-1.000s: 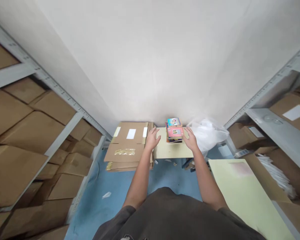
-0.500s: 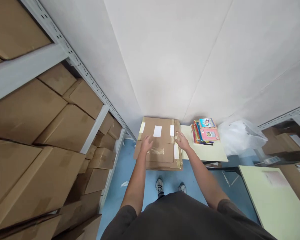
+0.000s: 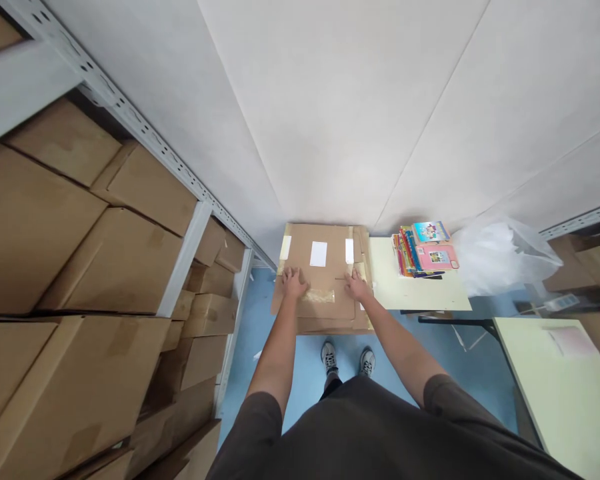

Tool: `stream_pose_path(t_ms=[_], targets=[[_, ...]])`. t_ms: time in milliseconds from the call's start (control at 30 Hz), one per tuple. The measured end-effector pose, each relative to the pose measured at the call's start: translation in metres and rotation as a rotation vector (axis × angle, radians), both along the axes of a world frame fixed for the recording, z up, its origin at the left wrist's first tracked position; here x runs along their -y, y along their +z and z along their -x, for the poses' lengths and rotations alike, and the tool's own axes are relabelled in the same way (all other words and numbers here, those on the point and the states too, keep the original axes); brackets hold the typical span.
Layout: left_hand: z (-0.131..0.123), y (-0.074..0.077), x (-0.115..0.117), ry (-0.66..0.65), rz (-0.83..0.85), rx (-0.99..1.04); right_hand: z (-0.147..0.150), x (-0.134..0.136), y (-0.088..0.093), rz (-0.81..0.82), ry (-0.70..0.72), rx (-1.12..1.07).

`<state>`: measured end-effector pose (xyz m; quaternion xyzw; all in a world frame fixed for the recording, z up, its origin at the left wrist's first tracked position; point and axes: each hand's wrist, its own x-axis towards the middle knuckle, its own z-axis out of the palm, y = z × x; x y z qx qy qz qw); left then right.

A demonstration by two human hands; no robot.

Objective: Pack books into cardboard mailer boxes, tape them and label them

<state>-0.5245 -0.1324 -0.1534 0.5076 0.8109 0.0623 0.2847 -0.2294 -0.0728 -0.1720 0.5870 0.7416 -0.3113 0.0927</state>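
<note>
Under the fingers [image 3: 291, 274]: brown cardboard [image 3: 325, 279]; white label [image 3: 319, 254] just beyond them; shiny yellowish tape [image 3: 317, 295] between left and right sets. Right of the fingers: cream tabletop [image 3: 410, 293], multicoloured books [image 3: 407, 252], pink cover [image 3: 447, 255] with patterned panel, blue cover [image 3: 431, 232], whitish bag [image 3: 500, 257]. Behind the fingers: charcoal shirt [image 3: 360, 427], blue floor [image 3: 306, 367].

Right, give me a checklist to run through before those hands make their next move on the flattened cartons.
1. Left hand on the top flattened carton: ok, at its left side.
2. Right hand on the cartons: ok, near the right side.
3. Carton edges lined up: not ok, layers jut out at the right.
4. Book stack apart from the cartons: ok, tabletop shows between.
5. Shoes on the blue floor: ok, both.
6. Support beneath the cartons: cannot tell, hidden.
</note>
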Motion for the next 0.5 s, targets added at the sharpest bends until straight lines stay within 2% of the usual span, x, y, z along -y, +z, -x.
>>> stream_pose_path(t_ms=[100,200,333,400,500], targets=[[0.009,-0.002,0.003,0.116,0.052,-0.028,0.006,-0.002,0.001,-0.026,0.064,0.015],[0.026,-0.003,0.015,0.220,0.097,-0.004,0.017,-0.002,-0.004,-0.050,0.084,0.026],[0.037,0.000,0.032,0.250,0.135,0.001,0.024,0.001,-0.012,-0.078,0.094,-0.032],[0.037,0.003,0.037,0.258,0.115,-0.040,0.018,-0.001,-0.016,-0.121,0.061,-0.088],[0.035,0.004,0.040,0.267,0.095,-0.073,-0.006,-0.009,-0.021,-0.265,-0.077,-0.194]])
